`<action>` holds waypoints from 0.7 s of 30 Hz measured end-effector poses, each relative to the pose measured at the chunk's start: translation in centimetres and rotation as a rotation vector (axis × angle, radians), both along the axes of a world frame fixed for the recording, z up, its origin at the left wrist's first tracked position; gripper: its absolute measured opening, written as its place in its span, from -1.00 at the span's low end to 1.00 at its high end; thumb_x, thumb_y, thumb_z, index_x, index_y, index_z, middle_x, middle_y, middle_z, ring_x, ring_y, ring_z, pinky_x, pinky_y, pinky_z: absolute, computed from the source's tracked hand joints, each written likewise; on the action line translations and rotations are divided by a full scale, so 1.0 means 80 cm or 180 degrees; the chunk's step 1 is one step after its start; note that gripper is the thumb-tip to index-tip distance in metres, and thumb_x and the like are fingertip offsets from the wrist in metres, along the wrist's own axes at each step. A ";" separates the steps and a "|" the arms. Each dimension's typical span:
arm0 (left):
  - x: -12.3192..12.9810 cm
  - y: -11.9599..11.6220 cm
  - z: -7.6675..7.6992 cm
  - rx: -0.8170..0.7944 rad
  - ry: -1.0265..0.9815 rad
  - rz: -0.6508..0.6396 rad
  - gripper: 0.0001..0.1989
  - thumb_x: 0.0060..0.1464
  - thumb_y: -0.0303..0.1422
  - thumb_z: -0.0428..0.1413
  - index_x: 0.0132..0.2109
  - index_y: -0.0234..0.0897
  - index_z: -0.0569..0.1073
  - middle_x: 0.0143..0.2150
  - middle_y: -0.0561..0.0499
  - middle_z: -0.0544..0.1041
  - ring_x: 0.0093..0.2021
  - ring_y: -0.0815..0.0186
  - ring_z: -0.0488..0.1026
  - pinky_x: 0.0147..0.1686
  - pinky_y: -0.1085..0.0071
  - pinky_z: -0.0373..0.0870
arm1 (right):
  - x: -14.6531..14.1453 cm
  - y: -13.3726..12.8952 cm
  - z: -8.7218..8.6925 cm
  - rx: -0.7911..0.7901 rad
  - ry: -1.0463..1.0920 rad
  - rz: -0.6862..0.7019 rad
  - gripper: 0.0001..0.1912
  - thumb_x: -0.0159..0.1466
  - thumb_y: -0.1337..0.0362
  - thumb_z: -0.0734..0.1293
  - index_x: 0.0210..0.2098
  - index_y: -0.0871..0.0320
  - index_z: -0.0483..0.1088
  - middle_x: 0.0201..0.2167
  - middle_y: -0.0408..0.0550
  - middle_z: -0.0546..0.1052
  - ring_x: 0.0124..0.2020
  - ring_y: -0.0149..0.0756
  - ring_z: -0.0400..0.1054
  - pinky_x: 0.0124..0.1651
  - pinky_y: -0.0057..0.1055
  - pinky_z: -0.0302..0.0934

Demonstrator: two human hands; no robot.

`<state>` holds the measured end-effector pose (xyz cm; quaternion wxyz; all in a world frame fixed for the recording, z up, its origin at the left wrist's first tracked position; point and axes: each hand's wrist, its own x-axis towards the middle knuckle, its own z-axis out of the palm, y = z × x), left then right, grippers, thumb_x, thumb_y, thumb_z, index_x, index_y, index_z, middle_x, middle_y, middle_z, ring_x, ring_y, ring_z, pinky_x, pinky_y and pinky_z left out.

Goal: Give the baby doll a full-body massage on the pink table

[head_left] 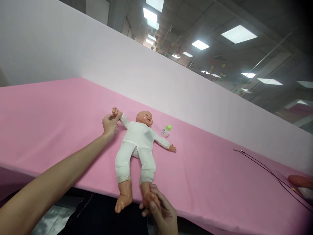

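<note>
A baby doll (pixel 138 135) in a white cloth body lies on its back on the pink-covered table (pixel 207 182), its head toward the wall and its feet over the front edge. With thumb and fingers, my left hand (pixel 110 124) grips the doll's hand on the left side of the picture. My right hand (pixel 162 209) is wrapped around the doll's foot nearer the right, thumb on the sole side. The doll's other foot hangs free, and its other arm rests on the cloth. A small baby bottle (pixel 166 131) with a green cap lies beside the doll's head.
A pale partition wall (pixel 156 88) runs along the table's back. Toward the right, a thin black cable (pixel 264 166) crosses the cloth to an orange-brown object (pixel 300 180), partly cut off by the picture's edge.
</note>
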<state>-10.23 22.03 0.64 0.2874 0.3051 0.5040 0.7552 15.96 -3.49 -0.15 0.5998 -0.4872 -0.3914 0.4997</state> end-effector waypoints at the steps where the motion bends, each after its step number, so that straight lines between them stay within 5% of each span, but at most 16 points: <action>1: 0.004 -0.004 0.003 0.0134 0.0197 -0.0016 -0.71 0.03 -0.12 0.31 -0.31 -0.27 0.55 -0.32 -0.03 0.60 -0.26 0.21 0.55 -0.32 0.38 0.41 | -0.002 0.006 0.012 0.0061 -0.0044 0.0057 -0.56 0.05 0.03 0.61 -0.16 0.14 0.65 -0.03 0.22 0.62 -0.51 -0.21 0.51 -0.49 -0.27 0.47; 6: 0.030 -0.036 0.009 0.0779 0.2051 -0.0644 -0.78 0.11 -0.14 0.26 -0.23 -0.20 0.58 -0.23 0.00 0.64 -0.27 0.26 0.53 -0.31 0.39 0.38 | -0.019 0.092 0.084 0.0431 -0.0524 0.0149 -0.55 0.19 0.00 0.51 -0.05 0.18 0.62 -0.32 0.01 0.64 -0.52 -0.32 0.45 -0.38 -0.31 0.50; 9: 0.036 -0.047 0.006 0.0844 0.3064 -0.1046 -0.77 0.18 -0.12 0.21 -0.19 -0.15 0.61 -0.23 0.02 0.65 -0.29 0.27 0.52 -0.34 0.39 0.33 | -0.039 0.151 0.091 0.0609 -0.0796 0.0543 -0.62 0.17 0.03 0.52 -0.18 0.20 0.65 -0.24 -0.04 0.60 -0.40 -0.34 0.44 -0.26 -0.32 0.53; 12: 0.033 -0.045 0.006 0.0676 0.2919 -0.1072 -0.75 0.17 -0.08 0.21 -0.19 -0.14 0.61 -0.21 0.01 0.66 -0.28 0.25 0.53 -0.32 0.38 0.35 | -0.049 0.172 0.081 0.0636 -0.0737 0.0548 -0.60 0.16 0.02 0.52 -0.16 0.20 0.64 -0.21 -0.05 0.59 -0.33 -0.33 0.44 -0.20 -0.32 0.53; 16: 0.021 -0.024 0.004 0.0592 0.1471 -0.0805 -0.75 0.05 -0.13 0.32 -0.27 -0.20 0.57 -0.25 -0.01 0.63 -0.24 0.21 0.54 -0.28 0.36 0.41 | -0.030 0.117 0.062 0.0394 -0.0583 0.0373 -0.56 0.17 0.04 0.53 -0.02 0.13 0.61 -0.01 0.05 0.60 -0.26 -0.23 0.53 -0.13 -0.24 0.53; 21: -0.005 0.006 -0.011 -0.0119 -0.0166 0.0077 -0.69 0.01 -0.11 0.31 -0.40 -0.26 0.47 -0.37 0.00 0.54 -0.32 0.24 0.52 -0.37 0.39 0.37 | 0.000 0.012 -0.005 0.0100 0.0005 0.0231 -0.58 0.04 0.05 0.62 -0.14 0.06 0.64 0.11 0.14 0.56 -0.40 -0.20 0.55 -0.32 -0.24 0.52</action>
